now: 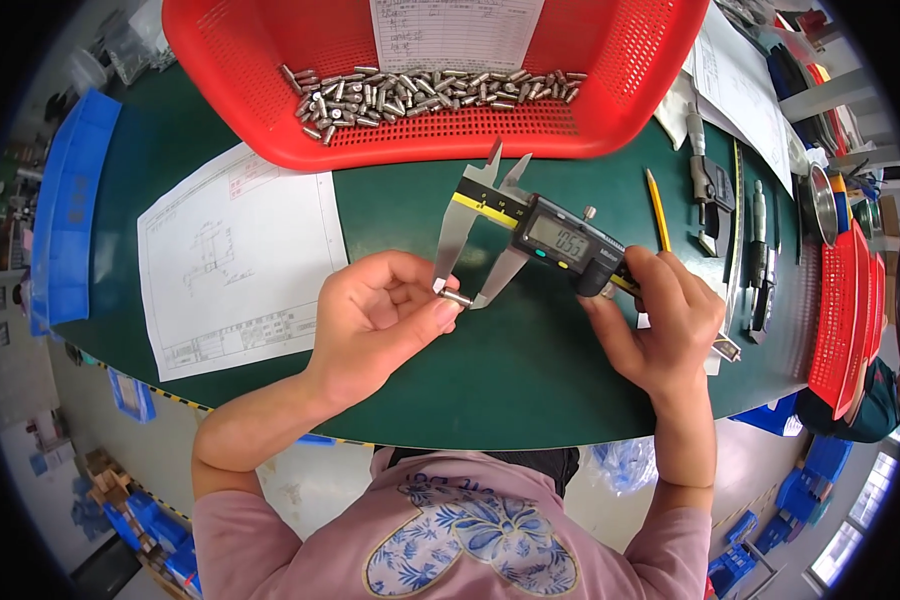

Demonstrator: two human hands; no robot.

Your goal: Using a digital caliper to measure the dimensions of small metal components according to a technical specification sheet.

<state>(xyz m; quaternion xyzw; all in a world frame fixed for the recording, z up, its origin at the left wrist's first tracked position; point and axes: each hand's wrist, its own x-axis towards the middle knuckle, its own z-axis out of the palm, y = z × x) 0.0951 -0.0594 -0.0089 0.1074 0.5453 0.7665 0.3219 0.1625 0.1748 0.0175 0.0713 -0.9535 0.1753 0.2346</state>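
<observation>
- The left hand (375, 310) pinches a small metal pin (456, 297) between thumb and fingertips, just above the green table (530, 370).
- The pin's long axis runs left to right, spanning the gap between the lower jaws of a digital caliper (530, 235) (jaws touching its ends, as far as I can tell).
- The right hand (660, 320) is closed around the caliper's body, thumb by the slider.
- Behind them, a red basket (220, 70) holds more pins.
</observation>
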